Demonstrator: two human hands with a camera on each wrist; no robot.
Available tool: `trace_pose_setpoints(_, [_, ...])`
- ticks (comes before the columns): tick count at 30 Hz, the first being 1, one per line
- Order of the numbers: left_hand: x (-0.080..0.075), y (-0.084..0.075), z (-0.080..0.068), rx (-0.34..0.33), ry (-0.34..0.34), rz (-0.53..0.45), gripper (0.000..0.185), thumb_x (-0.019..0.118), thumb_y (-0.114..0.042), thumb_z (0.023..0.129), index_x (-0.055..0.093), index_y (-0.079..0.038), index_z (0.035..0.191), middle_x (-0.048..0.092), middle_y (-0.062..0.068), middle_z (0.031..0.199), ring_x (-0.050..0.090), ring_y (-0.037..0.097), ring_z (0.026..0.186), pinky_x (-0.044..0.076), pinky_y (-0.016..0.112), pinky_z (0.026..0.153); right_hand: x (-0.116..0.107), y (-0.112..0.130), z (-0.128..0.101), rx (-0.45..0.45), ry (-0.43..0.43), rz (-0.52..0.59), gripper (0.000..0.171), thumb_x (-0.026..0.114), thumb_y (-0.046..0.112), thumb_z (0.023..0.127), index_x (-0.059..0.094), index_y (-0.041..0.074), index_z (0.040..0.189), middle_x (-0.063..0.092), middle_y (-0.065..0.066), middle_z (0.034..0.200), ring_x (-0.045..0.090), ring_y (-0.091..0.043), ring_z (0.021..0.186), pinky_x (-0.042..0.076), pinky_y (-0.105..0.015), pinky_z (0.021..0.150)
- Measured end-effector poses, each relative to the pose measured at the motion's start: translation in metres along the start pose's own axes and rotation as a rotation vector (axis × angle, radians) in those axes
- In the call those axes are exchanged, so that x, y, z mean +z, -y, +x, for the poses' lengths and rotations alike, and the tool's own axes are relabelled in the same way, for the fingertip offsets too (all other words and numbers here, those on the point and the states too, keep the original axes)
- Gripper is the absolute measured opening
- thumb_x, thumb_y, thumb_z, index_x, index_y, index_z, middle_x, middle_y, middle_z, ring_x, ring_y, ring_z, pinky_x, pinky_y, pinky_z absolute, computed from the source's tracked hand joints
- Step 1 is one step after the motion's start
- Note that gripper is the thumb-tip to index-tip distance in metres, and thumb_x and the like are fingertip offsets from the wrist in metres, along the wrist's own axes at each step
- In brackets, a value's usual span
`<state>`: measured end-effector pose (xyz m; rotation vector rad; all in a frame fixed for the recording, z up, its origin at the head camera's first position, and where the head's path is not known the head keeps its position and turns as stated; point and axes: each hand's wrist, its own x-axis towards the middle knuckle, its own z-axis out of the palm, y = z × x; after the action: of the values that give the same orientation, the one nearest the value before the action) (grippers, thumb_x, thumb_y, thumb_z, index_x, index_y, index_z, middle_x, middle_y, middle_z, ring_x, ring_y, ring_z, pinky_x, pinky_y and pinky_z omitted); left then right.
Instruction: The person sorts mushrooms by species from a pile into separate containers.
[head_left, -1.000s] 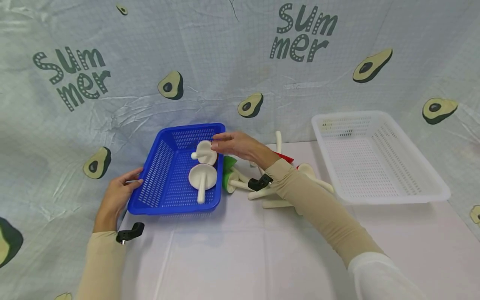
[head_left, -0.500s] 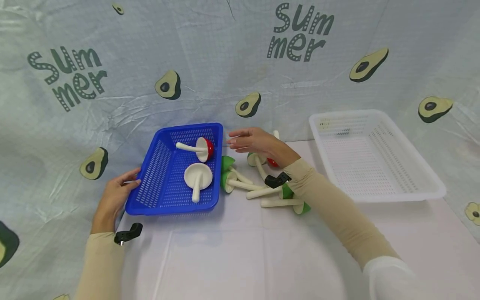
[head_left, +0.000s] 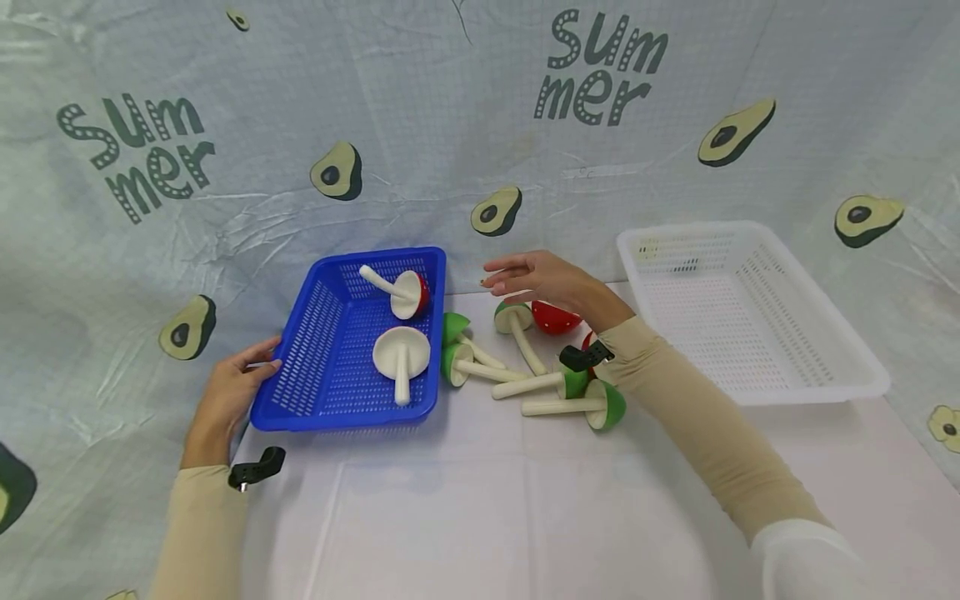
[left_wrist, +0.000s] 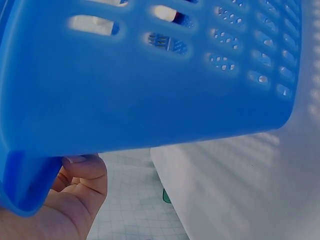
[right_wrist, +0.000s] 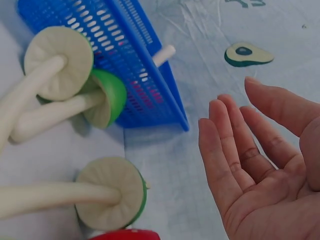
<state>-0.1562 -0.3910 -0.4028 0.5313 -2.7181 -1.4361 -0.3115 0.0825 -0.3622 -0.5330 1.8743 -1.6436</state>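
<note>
At the left of the head view, my left hand [head_left: 228,400] grips the side rim of a blue plastic basket [head_left: 300,350]; the left wrist view shows its fingers [left_wrist: 90,172] curled beneath the rim. Inside the basket lie a red-capped toy mushroom [head_left: 408,294] and a second toy mushroom [head_left: 402,354] whose cap top is hidden. My right hand [head_left: 547,279] hovers behind the pile with its fingers spread and palm bare. Nearest to it are a green-capped toy mushroom [right_wrist: 110,192] and a red-capped one [head_left: 555,317]. Several green-capped mushrooms [head_left: 604,406] lie in front.
A white plastic basket [head_left: 757,333] stands on the table [head_left: 465,517] at the right. Behind everything hangs a printed sheet [head_left: 420,108]. Another red mushroom [head_left: 588,340] is partly covered by my right wrist. The blue basket's right wall borders the mushroom pile.
My right hand has drawn away from the blue basket to the right, over the pile. The red-capped mushroom in the basket has rolled, so its stem points back-left. My left hand keeps its hold.
</note>
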Motion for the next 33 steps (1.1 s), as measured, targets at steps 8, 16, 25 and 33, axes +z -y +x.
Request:
trace_pose_setpoints(8, [-0.001,0.001,0.0,0.008,-0.003,-0.001,0.051,0.054,-0.024,0.106,0.044,-0.012,0.154,0.043,0.02,0.147,0.053,0.021,0.108,0.048,0.012,0.072,-0.018,-0.011,-0.003,-0.037,-0.03,-0.045,0.049,0.064,0.003,0.097,0.054,0.006,0.145,0.063,-0.016,0.136,0.063,-0.027,0.123,0.05,-0.041,0.105])
trace_pose_setpoints(16, [-0.001,0.0,-0.001,0.008,0.001,0.012,0.051,0.053,-0.024,0.106,0.044,-0.013,0.155,0.043,0.021,0.149,0.052,0.025,0.112,0.047,0.014,0.074,-0.033,-0.023,-0.006,-0.072,-0.062,-0.08,0.048,0.068,0.004,0.095,0.059,0.009,0.142,0.061,-0.016,0.139,0.063,-0.025,0.121,0.053,-0.032,0.1])
trace_pose_setpoints(25, [-0.001,0.0,-0.001,0.009,-0.012,0.008,0.052,0.055,-0.025,0.105,0.044,-0.013,0.154,0.044,0.019,0.147,0.052,0.021,0.109,0.046,0.012,0.073,-0.045,-0.034,-0.009,-0.052,-0.083,-0.14,0.044,0.059,-0.004,0.097,0.059,0.005,0.14,0.06,-0.017,0.141,0.062,-0.026,0.121,0.053,-0.035,0.101])
trace_pose_setpoints(33, [-0.001,0.0,-0.002,0.008,-0.008,0.014,0.052,0.055,-0.025,0.105,0.044,-0.013,0.154,0.045,0.019,0.147,0.051,0.021,0.111,0.046,0.013,0.076,-0.056,-0.039,-0.008,-0.045,-0.121,-0.116,0.045,0.052,-0.009,0.096,0.058,0.001,0.14,0.057,-0.015,0.144,0.053,-0.037,0.133,0.039,-0.053,0.113])
